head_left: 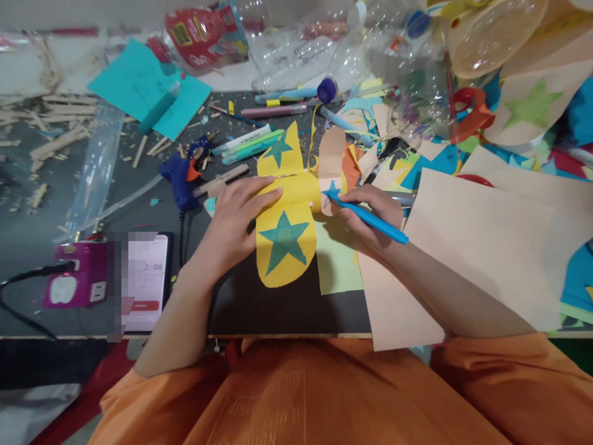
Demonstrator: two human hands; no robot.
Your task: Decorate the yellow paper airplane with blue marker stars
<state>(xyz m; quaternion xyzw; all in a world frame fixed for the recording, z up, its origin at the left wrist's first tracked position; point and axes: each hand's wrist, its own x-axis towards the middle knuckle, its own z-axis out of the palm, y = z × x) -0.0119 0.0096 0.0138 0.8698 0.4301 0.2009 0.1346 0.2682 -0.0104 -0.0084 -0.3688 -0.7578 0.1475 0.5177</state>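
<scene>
In front of me lies a yellow paper craft [296,190], a rolled tube with two wing-like flaps. Each flap bears a teal star, and the lower flap [283,272] is the larger. My left hand [241,216] rests on the tube's left part, fingers stretched across it. A blue marker [382,226] is pinched in my right hand [370,213], its tip at a small blue star [332,191] on a peach paper piece [332,148]. That piece sits at the tube's right end. Part of the star is filled in blue, with outline showing below.
A blue glue gun [183,179] and a phone [147,281] lie left, beside a purple power adapter [76,275]. Peach sheets [482,247] cover the right side. Markers [250,145], orange scissors [472,114], wood scraps [60,139] and plastic bottles [204,37] crowd the back.
</scene>
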